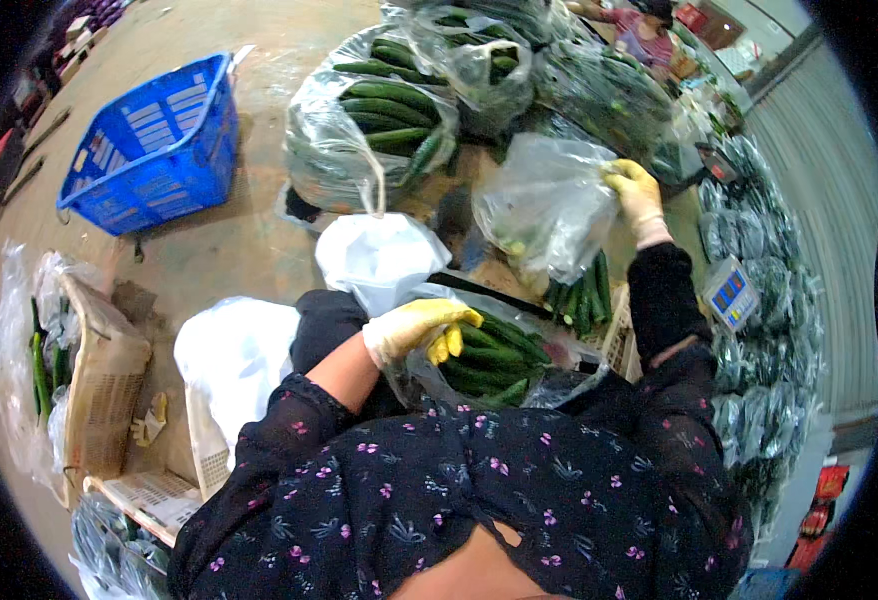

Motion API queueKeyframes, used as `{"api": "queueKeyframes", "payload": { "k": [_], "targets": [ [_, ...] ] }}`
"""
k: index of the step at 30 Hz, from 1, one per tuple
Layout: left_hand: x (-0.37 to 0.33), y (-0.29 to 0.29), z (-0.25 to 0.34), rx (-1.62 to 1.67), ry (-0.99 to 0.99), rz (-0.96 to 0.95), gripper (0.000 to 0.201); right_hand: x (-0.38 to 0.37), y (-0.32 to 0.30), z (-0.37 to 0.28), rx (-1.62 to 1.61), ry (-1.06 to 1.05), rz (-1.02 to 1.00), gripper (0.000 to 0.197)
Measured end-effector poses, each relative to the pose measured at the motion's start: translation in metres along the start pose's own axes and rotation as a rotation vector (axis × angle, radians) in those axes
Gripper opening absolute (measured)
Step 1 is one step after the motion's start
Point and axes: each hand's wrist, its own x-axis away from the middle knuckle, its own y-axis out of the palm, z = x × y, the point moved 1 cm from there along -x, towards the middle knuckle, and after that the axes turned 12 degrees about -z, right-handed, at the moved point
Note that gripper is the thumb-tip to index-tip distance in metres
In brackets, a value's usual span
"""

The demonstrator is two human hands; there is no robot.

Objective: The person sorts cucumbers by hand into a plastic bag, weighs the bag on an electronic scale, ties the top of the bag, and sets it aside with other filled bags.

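My right hand (635,195), in a yellow-and-white glove, is closed on the top of a clear plastic bag (549,200) held up at right of centre. Through its lower part something pale green shows dimly. My left hand (424,330), gloved alike, has curled fingers at the left side of an open clear bag of cucumbers (489,355) close to my body. Whether those fingers pinch anything is hidden. Loose cucumbers (586,298) lie in a bunch below the raised bag. A white plastic bag (384,258) sits just beyond my left hand.
Large bags of cucumbers (389,110) stand ahead. A blue crate (164,165) is at far left; beige crates (109,370) are nearer left, with a loose glove (151,420) between. At right are a scale display (729,292) and stacked wrapped bags (759,350). Another person (644,35) is at the back.
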Motion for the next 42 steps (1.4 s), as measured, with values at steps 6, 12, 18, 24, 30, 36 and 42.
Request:
{"api": "queueKeyframes", "payload": {
  "k": [6,12,18,24,30,36,42],
  "targets": [
    [0.002,0.012,0.012,-0.039,-0.070,0.013,0.045,0.039,-0.023,-0.033,0.192,-0.143,-0.033,0.023],
    [-0.009,0.004,-0.002,-0.011,-0.056,-0.054,0.042,0.058,-0.060,-0.055,0.067,-0.177,-0.111,0.019],
    [0.000,0.011,0.006,-0.112,-0.079,-0.099,0.046,0.062,-0.066,-0.129,0.078,-0.217,-0.168,0.020],
    [-0.011,0.001,-0.010,-0.087,-0.011,-0.109,0.043,0.019,-0.038,-0.218,0.040,-0.412,-0.320,0.019],
    [-0.010,0.000,-0.013,-0.051,0.011,-0.087,0.049,0.008,0.092,-0.405,0.310,-0.744,-0.423,0.016],
    [-0.010,-0.017,-0.020,-0.029,-0.077,-0.066,0.044,0.077,0.214,-0.589,0.386,-1.154,-0.529,0.026],
    [0.000,-0.020,-0.027,0.007,-0.084,-0.052,0.046,0.126,0.286,-0.624,0.355,-1.414,-0.623,0.033]
  ]
}}
